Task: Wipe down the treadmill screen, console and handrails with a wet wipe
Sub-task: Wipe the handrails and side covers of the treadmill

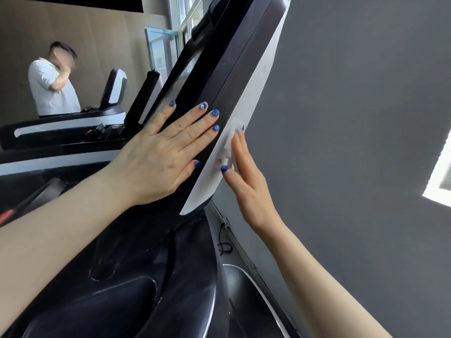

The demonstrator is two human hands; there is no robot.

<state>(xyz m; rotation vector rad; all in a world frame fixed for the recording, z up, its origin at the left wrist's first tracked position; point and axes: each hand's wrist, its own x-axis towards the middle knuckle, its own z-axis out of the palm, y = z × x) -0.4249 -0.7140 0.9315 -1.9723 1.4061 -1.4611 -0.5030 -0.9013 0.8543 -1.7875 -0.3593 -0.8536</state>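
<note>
The treadmill screen (pixel 219 69) stood tilted, its dark front facing left and its white back shell (pixel 258 76) turned toward a plain grey wall (pixel 353 118). The left hand (pixel 166 154) lay flat on the dark side edge of the screen housing, fingers straight and spread, gripping nothing. The right hand (pixel 246 176) was behind the housing, its fingers straight and pressing a crumpled white wet wipe (pixel 229 145) against the white back shell, near the lower part of that panel. Both hands wore blue nail polish.

Below the screen the black console (pixel 136 276) spread out with moulded recesses in its glossy surface. A thin black cable (pixel 223 240) hung in a loop beside a pale strip along the base of the wall. At the right edge a bright white patch (pixel 439 176) showed on the wall.

To the left stood another treadmill (pixel 73 123), black with white trim, and beyond it a person in a white shirt (pixel 52 86) with one hand raised to the head. Behind were beige wall panels (pixel 97 40) and a window (pixel 192 13).
</note>
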